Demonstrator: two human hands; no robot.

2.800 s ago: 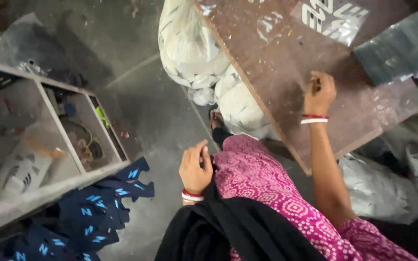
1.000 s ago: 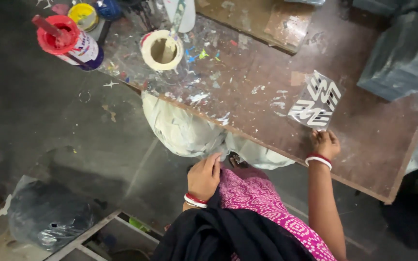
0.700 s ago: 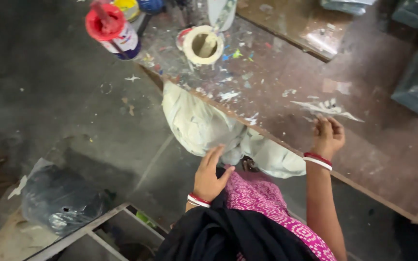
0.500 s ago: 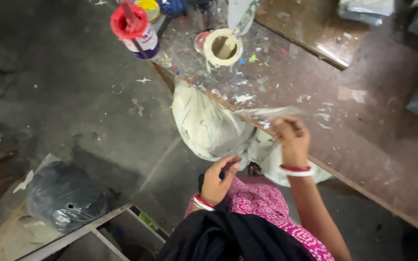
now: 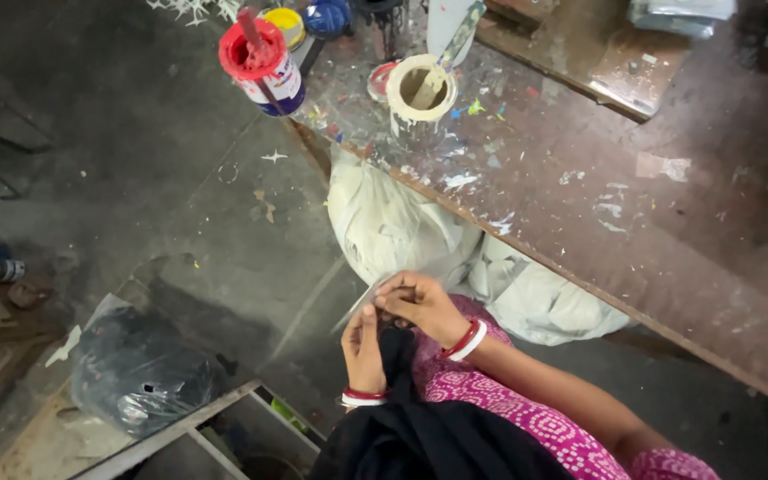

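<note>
My right hand (image 5: 421, 305) and my left hand (image 5: 364, 345) meet just above my lap, over pink patterned cloth and a black garment. Between their fingers they pinch a thin pale cut-out sheet (image 5: 356, 308), seen almost edge-on and slanting down to the left. The right fingers curl over its upper end and the left fingers grip it from below. Both wrists wear red and white bangles. The hands are in front of the brown worktable's near edge (image 5: 580, 283), not touching it.
The paint-flecked table holds a tape roll on a tin (image 5: 420, 89) with a stick in it, a red-capped bottle (image 5: 260, 64) and small yellow and blue pots. White sacks (image 5: 393, 227) lie under the table. A black plastic bag (image 5: 140, 373) and a metal shelf frame (image 5: 180, 431) stand on the grey floor at left.
My right hand lifted the pale cut-out sheet off the table and brought it down to my lap. My left hand rose from my knee and took hold of it too.
</note>
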